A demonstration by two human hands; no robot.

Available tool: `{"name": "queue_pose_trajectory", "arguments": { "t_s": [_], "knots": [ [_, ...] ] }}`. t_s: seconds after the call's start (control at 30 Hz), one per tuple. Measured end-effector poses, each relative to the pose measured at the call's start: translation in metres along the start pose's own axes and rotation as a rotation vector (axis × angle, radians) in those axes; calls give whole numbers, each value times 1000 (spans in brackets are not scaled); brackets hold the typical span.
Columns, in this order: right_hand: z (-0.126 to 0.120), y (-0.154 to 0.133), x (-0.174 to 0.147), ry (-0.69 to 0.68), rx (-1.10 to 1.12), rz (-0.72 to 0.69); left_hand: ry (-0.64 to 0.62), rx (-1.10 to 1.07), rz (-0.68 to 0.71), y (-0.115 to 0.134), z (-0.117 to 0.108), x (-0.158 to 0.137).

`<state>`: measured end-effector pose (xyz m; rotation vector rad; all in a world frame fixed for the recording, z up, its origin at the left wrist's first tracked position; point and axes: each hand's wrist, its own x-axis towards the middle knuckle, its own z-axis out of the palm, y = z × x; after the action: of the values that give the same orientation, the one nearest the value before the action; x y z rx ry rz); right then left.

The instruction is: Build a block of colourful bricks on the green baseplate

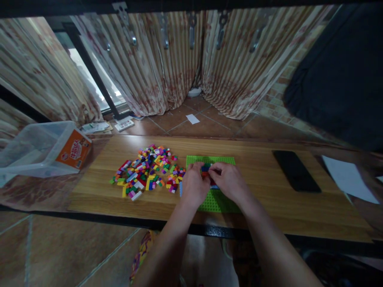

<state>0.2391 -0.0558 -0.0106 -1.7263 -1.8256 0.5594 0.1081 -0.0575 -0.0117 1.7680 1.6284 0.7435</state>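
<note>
Table [260,171]: bricks [146,167] left of your board [220,204]
Left hand [194,181], right hand [229,179]: close together, can't tell grip
Bricks: likely light, stiff; pinch sides

Middle of green baseplate [220,205] is covered by left hand [196,181] and right hand [229,179]; brick build [206,167] is partly hidden. Whether anything is pinched by either can't be told for sure. Clear box [32,147] is clipped by left edge, dark cloth [338,75] by right. Forearms [263,227] are cut off below.
</note>
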Motion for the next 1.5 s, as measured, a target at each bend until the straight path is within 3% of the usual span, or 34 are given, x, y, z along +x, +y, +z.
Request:
{"name": "queue_pose_trajectory", "arguments": {
  "t_s": [0.23, 0.43, 0.73, 1.5],
  "knots": [
    [3, 4, -2, 47, 77, 50, 50, 96, 72, -2, 6, -2],
    [-5, 14, -2, 165, 108, 121, 24, 97, 61, -2, 3, -3],
    [0, 16, -4, 63, 172, 169, 23, 145, 60, 0, 4, -3],
    [7, 18, 5, 120, 231, 254, 69, 123, 64, -3, 9, 0]
  ]
}}
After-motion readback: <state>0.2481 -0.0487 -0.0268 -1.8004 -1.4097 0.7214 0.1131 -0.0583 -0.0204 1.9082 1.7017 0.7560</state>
